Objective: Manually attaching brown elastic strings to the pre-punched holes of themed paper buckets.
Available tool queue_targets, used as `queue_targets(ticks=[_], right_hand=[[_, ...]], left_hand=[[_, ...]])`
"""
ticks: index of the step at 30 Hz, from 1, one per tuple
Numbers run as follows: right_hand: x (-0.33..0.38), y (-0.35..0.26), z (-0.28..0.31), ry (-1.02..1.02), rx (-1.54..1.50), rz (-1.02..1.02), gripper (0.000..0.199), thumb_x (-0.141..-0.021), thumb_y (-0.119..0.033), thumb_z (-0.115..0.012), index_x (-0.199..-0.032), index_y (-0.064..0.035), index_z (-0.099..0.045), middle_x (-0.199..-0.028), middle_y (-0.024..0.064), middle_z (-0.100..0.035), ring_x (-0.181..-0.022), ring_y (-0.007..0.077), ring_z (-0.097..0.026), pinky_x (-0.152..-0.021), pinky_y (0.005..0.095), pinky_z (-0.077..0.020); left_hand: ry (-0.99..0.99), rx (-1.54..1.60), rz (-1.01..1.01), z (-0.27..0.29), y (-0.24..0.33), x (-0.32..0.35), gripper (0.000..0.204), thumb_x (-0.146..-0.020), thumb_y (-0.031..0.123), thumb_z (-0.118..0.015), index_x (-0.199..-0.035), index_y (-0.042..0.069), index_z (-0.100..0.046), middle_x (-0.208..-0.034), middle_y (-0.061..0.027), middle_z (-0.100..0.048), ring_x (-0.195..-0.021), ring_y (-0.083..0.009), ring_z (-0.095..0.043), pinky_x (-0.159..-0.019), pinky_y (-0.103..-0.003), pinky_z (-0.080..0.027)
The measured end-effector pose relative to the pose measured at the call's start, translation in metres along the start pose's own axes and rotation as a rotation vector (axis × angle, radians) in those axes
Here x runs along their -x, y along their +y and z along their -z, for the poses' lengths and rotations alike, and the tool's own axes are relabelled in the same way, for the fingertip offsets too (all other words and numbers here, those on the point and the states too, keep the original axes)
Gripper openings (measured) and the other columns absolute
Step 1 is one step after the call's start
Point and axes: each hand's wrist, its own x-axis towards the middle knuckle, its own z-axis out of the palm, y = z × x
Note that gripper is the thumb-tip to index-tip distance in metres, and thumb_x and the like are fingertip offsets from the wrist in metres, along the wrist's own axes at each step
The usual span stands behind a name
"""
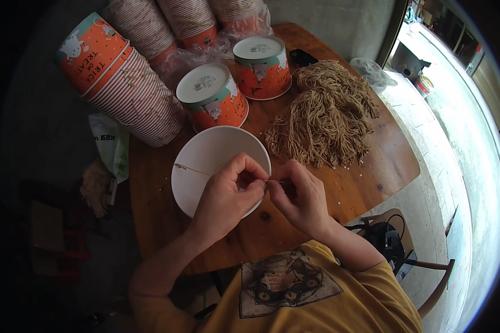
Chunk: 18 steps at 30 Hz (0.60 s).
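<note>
A thin tan cord [192,168] is pinched between the thumb and index finger of my left hand [226,191], and its tail sticks out leftward, ending in a small knot or frayed tip. Fingertip to fingertip with it, my right hand [303,195] is closed on the same cord; the bit between them is mostly hidden by my fingers. Both hands are over the right part of a white round paper tub [184,151], its mouth facing up. To the upper right of my right hand lies a loose heap of tan cords [330,114].
Two orange tubs, a nearer one [219,102] and a farther one [266,72], stand bottom-up behind the white tub. A tall stack of tubs [128,83] leans at the left; more stacks in clear plastic [205,53] are behind. The wooden table [389,161] ends at the right, near a chair [439,288].
</note>
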Motion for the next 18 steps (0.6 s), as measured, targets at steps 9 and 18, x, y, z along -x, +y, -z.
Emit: queue_targets(ticks=[9,18], right_hand=[[0.002,0.006,0.0,0.017,-0.145,-0.126,0.009,-0.084,-0.007,-0.06,-0.086,-0.0023,-0.052,-0.072,0.0033,-0.054,-0.06,0.0103,-0.053,-0.053,0.0237,-0.0428],[0.005,0.011,0.001,-0.02,-0.325,-0.267,0.009,-0.091,-0.01,-0.056,-0.091,-0.0029,-0.051,-0.07,-0.0047,-0.05,-0.061,0.0011,-0.043,-0.052,0.0176,-0.0347]], left_hand=[[-0.055,0.216,0.1,-0.002,0.005,-0.007,0.015,-0.083,-0.002,-0.056,-0.094,0.006,-0.051,-0.088,0.0022,-0.052,-0.082,-0.0041,-0.05,-0.076,-0.02,-0.043],[-0.074,0.273,0.143,-0.001,0.008,-0.01,0.022,-0.082,-0.003,-0.057,-0.101,0.006,-0.049,-0.09,0.0016,-0.053,-0.085,-0.0049,-0.051,-0.08,-0.022,-0.042]])
